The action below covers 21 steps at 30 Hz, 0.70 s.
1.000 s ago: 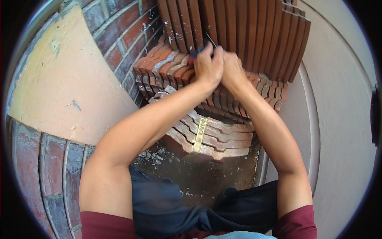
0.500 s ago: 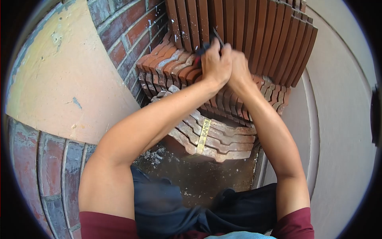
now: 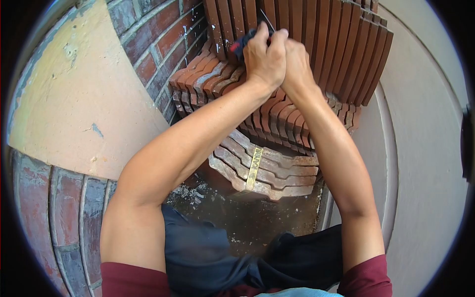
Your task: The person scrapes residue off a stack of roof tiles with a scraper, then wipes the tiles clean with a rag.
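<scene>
My left hand (image 3: pixel 264 58) is closed, its fingers curled around a dark blue-black object with red parts (image 3: pixel 241 45) that sticks out on its left side; its kind is hard to make out. A thin, pointed metal piece (image 3: pixel 267 21) rises above the fingertips. Pressed against the left hand, my right hand (image 3: pixel 297 64) is closed too, and what its fingers grip is hidden. Both hands are in front of a row of upright brown roof tiles (image 3: pixel 302 34), above stacked tiles with wavy edges (image 3: pixel 282 114).
A tile bundle with a yellow strap (image 3: pixel 254 168) lies nearer on the dark floor (image 3: pixel 262 225), which has white flakes. Brick wall (image 3: pixel 158 47) and a curved cream surface (image 3: pixel 84 99) bound the left; a pale panel (image 3: pixel 430 148) bounds the right.
Both hands have moved up slightly, away from me, together with the dark object and the thin metal piece. The tiles look unmoved.
</scene>
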{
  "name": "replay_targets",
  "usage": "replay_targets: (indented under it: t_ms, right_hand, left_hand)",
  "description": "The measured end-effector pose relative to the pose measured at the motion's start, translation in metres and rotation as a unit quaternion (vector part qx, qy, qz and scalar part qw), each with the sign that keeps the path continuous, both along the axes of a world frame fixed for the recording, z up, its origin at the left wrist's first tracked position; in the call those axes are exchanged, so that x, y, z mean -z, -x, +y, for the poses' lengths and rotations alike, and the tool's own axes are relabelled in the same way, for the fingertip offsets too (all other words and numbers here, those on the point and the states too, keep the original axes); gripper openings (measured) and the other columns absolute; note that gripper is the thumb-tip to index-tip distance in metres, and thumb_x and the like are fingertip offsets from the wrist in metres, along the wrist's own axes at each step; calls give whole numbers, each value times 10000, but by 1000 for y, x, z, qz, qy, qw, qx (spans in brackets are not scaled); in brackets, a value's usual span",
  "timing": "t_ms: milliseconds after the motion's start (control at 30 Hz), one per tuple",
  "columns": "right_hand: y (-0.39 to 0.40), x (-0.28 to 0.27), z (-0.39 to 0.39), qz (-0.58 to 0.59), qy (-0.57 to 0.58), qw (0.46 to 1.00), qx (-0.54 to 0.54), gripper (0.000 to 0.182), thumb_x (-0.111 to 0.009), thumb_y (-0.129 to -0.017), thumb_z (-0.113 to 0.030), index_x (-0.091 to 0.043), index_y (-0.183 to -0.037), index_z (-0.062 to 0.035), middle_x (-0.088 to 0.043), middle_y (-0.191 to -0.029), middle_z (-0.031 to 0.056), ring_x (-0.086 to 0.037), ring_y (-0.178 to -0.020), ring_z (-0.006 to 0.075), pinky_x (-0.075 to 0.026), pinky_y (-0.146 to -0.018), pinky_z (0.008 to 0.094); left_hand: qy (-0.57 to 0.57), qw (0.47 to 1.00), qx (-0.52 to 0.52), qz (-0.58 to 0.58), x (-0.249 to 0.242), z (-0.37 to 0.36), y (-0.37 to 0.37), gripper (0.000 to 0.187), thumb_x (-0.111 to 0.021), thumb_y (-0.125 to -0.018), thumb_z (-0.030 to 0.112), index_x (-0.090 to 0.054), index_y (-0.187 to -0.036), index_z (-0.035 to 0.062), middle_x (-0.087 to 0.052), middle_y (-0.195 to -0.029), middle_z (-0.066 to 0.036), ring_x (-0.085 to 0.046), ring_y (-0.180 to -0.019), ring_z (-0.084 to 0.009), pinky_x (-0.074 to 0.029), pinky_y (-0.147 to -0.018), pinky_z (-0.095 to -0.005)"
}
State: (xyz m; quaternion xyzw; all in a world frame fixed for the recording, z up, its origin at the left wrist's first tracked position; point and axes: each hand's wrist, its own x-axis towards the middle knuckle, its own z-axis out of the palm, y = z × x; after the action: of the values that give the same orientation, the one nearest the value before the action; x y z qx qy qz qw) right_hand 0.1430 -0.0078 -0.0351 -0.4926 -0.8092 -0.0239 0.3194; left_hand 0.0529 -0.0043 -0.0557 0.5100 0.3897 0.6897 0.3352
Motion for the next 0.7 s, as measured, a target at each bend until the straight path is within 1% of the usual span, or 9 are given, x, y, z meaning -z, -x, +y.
replay_targets:
  t_ms: [33,133,167,233,333,433,500,567,700]
  right_hand:
    - [1,-2,1,-8,-16,1000,3,182,-593,-929,-73,-658,-965,94,-700,-933,294,-718,-898,438,-614,-752,471]
    - [-8,21,7,-10,11,1000,-9,200,-590,-928,-92,-661,-974,89,-700,-938,305,-709,-904,457,-602,-779,489]
    - [-11,25,-2,36,121,992,-3,234,-582,-930,-127,-659,-1010,80,-699,-967,317,-695,-927,478,-586,-798,510]
    - [-19,53,-8,7,99,995,23,258,-575,-935,-160,-662,-1017,69,-693,-997,327,-687,-937,489,-577,-800,518]
    - [-14,34,-15,21,119,993,18,243,-573,-938,-156,-664,-980,66,-693,-964,321,-692,-925,482,-580,-778,516]
    - [-8,6,5,95,5,995,-34,230,-579,-937,-153,-668,-938,59,-691,-912,312,-697,-905,473,-586,-752,509]
    - [2,-21,14,71,-69,993,-56,220,-593,-934,-144,-660,-938,65,-693,-888,298,-702,-888,461,-591,-721,496]
    - [16,-45,7,53,-37,998,-16,204,-617,-918,-119,-656,-910,81,-692,-878,298,-706,-858,457,-593,-704,487]
    - [-4,-9,13,74,-63,993,-71,210,-623,-902,-119,-654,-900,89,-692,-875,313,-702,-888,471,-590,-737,508]
  left_hand:
    - [-31,999,-16,-4,-3,1,0,435,-555,-912,387,-535,-895,-47,-648,-711,-267,-658,-710,-447,-510,-739,-486]
    - [9,999,-22,31,13,-5,-5,476,-544,-916,417,-559,-908,-59,-665,-803,-310,-679,-820,-455,-506,-802,-492]
    - [89,995,40,23,28,-1,-7,528,-530,-916,451,-581,-959,-73,-671,-939,-357,-678,-971,-463,-489,-877,-502]
    - [109,991,-7,73,58,-3,-17,584,-517,-912,481,-592,-1032,-86,-663,-1019,-367,-657,-1047,-455,-475,-929,-489]
    - [82,995,-35,48,44,0,-18,503,-547,-905,437,-569,-995,-57,-681,-941,-307,-667,-901,-418,-497,-852,-474]
    - [-4,999,-38,34,-11,-9,-5,416,-576,-898,387,-534,-883,-26,-672,-808,-231,-634,-745,-375,-500,-759,-452]
    - [-84,995,-55,-9,-36,0,3,508,-612,-921,375,-637,-1015,-124,-718,-902,-193,-648,-895,-230,-481,-900,-322]
    - [-84,996,-6,-43,-48,3,12,471,-611,-926,346,-667,-978,-119,-703,-810,-132,-623,-838,-147,-486,-850,-292]
    - [-26,996,-59,55,-23,-1,0,526,-596,-933,380,-635,-1102,-117,-690,-829,-208,-647,-852,-218,-498,-830,-363]
